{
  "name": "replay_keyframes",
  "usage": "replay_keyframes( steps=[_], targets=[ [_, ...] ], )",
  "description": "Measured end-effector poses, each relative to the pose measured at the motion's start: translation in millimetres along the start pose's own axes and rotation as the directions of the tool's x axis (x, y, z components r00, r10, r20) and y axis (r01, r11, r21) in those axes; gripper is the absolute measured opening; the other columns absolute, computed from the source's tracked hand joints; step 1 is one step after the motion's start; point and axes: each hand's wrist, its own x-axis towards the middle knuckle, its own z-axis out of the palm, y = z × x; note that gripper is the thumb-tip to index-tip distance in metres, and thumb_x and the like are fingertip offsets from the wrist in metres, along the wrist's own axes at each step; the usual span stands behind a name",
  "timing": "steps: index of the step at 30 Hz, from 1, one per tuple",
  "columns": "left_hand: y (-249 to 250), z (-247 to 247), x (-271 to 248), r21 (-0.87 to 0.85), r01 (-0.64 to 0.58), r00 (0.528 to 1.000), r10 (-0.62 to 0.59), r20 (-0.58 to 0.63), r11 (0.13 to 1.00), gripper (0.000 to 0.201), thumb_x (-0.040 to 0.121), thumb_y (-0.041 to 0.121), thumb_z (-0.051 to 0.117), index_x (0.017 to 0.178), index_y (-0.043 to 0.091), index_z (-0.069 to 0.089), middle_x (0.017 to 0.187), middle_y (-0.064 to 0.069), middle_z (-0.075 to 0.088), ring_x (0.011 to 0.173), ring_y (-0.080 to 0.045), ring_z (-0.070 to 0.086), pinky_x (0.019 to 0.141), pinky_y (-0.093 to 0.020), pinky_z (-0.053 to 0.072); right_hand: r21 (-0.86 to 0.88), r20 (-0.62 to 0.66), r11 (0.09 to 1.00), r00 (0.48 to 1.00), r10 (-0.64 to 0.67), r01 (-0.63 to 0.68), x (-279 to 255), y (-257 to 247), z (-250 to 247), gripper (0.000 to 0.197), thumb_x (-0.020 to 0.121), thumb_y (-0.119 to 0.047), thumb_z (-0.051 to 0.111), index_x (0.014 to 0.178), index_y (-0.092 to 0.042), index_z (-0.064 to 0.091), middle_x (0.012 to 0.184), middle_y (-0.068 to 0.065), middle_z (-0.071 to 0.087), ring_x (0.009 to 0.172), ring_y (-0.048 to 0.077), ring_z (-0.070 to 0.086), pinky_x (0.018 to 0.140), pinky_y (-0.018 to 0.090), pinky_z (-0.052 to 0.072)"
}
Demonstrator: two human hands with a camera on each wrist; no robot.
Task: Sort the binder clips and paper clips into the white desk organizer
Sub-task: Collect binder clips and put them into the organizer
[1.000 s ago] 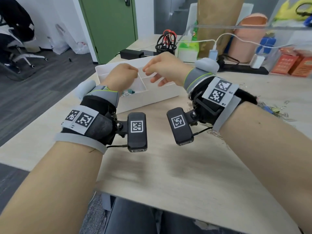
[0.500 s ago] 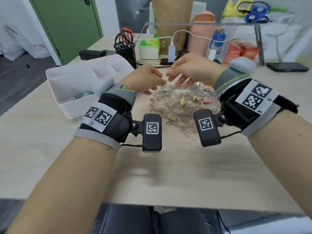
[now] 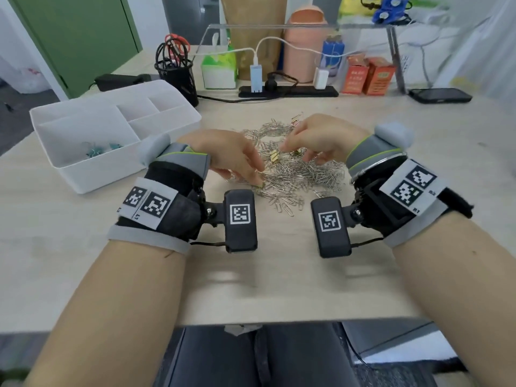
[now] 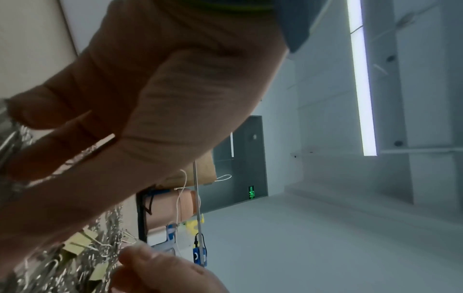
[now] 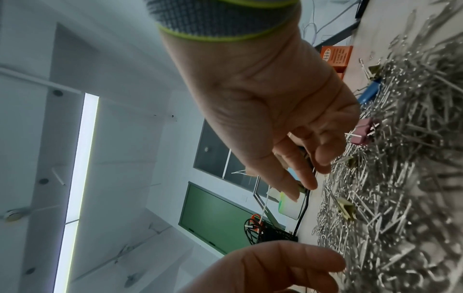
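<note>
Reaching into the silver clip pile point(image 3: 296, 169) dotted with yellow binder clips point(image 3: 274, 157) right of the organizer point(image 3: 83, 174), we've dropped both hands lower, left hand point(image 3: 231, 155) and right hand point(image 3: 321, 138) loosely spread, holding nothing.

Both forearms reach forward, wrists strapped, palms down. Left hand point(image 3: 229, 155) angled right and down, fingers extended, tips low by its wrist camera. Right hand point(image 3: 318, 138) angled left, fingers loosely bent and spread, nothing visibly gripped. Hands near each other, not touching.
</note>
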Motion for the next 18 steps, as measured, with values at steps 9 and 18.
replay_keyframes(
  steps=[9, 18],
  targets=[
    [3, 13, 4, 0.113, -0.039, 0.999, 0.041, -0.022, 0.993, 0.019, 0.083, 0.022, 0.071, 0.102, 0.022, 0.070, 0.077, 0.006, 0.061, 0.060, -0.006, 0.053, 0.053, -0.014, 0.042, 0.175, -0.167, 0.980, 0.984, -0.062, 0.092, 2, 4, 16, 0.013, 0.082, -0.020, 0.068, 0.091, -0.011, 0.069, 0.080, 0.007, 0.047, 0.059, 0.015, 0.039, 0.042, 0.021, 0.032],
    [-5, 10, 7, -0.325, -0.153, 0.929, 0.023, -0.369, 0.933, 0.009, 0.091, 0.017, 0.061, 0.092, 0.018, 0.070, 0.074, 0.001, 0.066, 0.055, 0.002, 0.059, 0.047, -0.010, 0.045, 0.292, -0.196, 0.950, 0.979, -0.057, 0.114, 11, 12, 20, 0.012, 0.084, -0.019, 0.065, 0.094, -0.013, 0.068, 0.070, 0.000, 0.045, 0.052, 0.010, 0.036, 0.034, 0.013, 0.027]
  ],
)
